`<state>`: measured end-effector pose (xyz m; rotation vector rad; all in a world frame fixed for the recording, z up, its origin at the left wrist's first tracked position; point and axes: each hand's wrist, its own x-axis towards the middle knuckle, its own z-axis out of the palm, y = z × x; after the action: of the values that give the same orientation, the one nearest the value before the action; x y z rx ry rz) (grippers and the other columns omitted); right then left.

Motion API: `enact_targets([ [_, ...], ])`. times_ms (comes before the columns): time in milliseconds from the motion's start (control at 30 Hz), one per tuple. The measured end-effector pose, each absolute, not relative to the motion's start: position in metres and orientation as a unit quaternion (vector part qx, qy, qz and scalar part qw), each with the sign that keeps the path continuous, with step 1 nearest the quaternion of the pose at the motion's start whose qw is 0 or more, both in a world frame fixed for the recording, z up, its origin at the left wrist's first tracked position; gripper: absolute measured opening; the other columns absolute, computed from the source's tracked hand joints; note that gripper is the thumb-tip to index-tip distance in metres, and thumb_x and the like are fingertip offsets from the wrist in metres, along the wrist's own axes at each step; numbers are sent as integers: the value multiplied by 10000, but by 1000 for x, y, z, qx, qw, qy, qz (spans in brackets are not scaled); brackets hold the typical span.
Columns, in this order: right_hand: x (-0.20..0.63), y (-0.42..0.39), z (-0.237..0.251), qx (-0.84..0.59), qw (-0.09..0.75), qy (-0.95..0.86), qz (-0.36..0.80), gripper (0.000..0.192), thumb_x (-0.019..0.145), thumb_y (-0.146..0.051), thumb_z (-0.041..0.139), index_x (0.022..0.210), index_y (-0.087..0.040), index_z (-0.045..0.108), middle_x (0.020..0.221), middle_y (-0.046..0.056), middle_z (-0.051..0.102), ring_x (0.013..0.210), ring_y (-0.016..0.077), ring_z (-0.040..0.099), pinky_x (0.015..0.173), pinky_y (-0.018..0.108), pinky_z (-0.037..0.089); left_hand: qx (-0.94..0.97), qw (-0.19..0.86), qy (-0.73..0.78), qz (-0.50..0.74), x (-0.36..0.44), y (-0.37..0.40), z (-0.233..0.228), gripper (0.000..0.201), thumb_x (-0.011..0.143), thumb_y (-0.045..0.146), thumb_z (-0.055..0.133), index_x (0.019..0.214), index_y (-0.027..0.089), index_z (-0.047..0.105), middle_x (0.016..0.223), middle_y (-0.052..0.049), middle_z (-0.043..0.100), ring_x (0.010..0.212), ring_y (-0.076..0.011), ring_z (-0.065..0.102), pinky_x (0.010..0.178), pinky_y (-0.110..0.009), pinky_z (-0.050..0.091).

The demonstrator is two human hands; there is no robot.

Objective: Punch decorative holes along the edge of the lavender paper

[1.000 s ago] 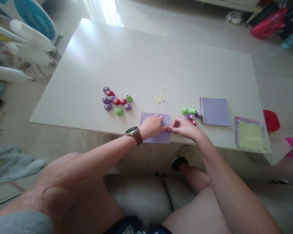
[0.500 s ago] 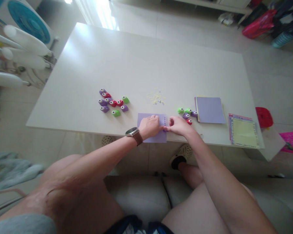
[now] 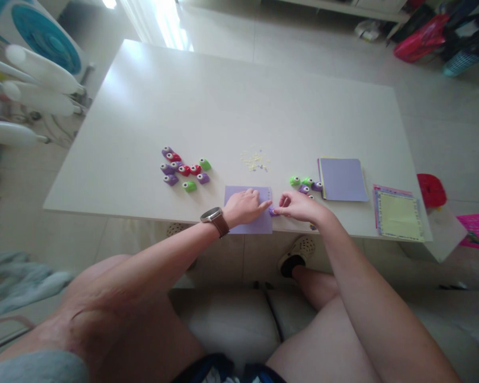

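Small purple punch (image 3: 272, 211) pinched between right hand (image 3: 301, 206) fingertips, at right edge of lilac paper sheet (image 3: 249, 226). Mostly hidden by fingers; shape hard to make out. Left hand (image 3: 244, 206) pressed flat on the sheet, fingers spread, gripping nothing. Just beyond right hand, rounded plastic punches (image 3: 305, 184), green and purple. Smooth white table (image 3: 223, 106) beneath.

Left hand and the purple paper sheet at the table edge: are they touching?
Touching. The head view shows the left hand lying flat on the purple sheet, covering part of it, fingers pointing right.
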<state>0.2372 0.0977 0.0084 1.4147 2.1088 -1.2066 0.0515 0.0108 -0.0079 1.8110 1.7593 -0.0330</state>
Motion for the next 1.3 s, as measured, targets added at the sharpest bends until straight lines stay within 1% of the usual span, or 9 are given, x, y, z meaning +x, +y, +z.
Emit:
enact_targets([
  [167,241,103,16,512,182,741,-394,240,842,-315,847,890,-191,647,935,51,740,887,215,684,726,284,491,688,298,662,-10,51,11,-11,508,1077,505,282,1164,129,613,1212,-173,686,1140,-303,683,949,-386,499],
  [367,243,96,23,481,173,773,-376,288,765,-242,873,961,-211,664,1036,35,728,906,206,670,752,274,488,702,288,651,-22,49,11,-14,305,993,338,429,1151,140,599,1205,-161,678,1104,-308,691,927,-395,519],
  [433,241,89,22,444,170,811,-341,292,733,-152,855,949,-212,667,1051,42,718,933,216,658,778,275,478,707,288,646,-23,48,11,-15,297,979,332,448,1146,139,598,1199,-164,677,1095,-315,693,919,-403,525],
  [533,236,79,20,410,161,856,-270,174,805,-81,732,915,-201,671,1054,70,708,983,231,649,825,281,458,710,284,644,-25,47,10,-16,288,984,317,434,1141,143,601,1182,-160,681,1070,-312,703,902,-404,531],
  [700,233,78,26,428,145,860,-235,102,892,-146,659,956,-214,699,1073,70,721,974,232,655,788,284,440,716,267,644,-42,41,12,-13,275,984,330,459,1132,151,607,1184,-157,688,1071,-313,709,889,-396,533],
  [933,245,89,31,481,177,843,-165,133,907,-140,630,987,-209,711,1088,108,726,945,263,660,760,326,445,709,288,639,-79,25,15,-7,408,883,495,701,1102,166,602,1202,-153,689,1066,-323,703,874,-382,533],
  [1033,248,89,26,479,202,840,-158,134,923,-133,621,985,-204,716,1067,121,723,955,272,657,780,339,462,705,292,640,-82,24,15,-5,432,852,492,750,1096,167,602,1197,-147,687,1063,-321,698,871,-383,533],
  [1167,247,89,26,441,151,865,-184,212,868,-57,631,1019,-192,696,1112,124,703,1064,281,620,864,328,472,702,292,644,-85,26,15,-3,424,852,471,762,1100,168,601,1186,-144,682,1067,-320,695,877,-384,534],
  [1300,240,87,30,411,136,847,-310,270,791,32,585,915,-199,649,991,54,723,911,208,648,772,263,459,709,281,642,-81,27,13,-5,422,865,457,757,1120,161,594,1189,-153,678,1079,-322,692,893,-384,535],
])
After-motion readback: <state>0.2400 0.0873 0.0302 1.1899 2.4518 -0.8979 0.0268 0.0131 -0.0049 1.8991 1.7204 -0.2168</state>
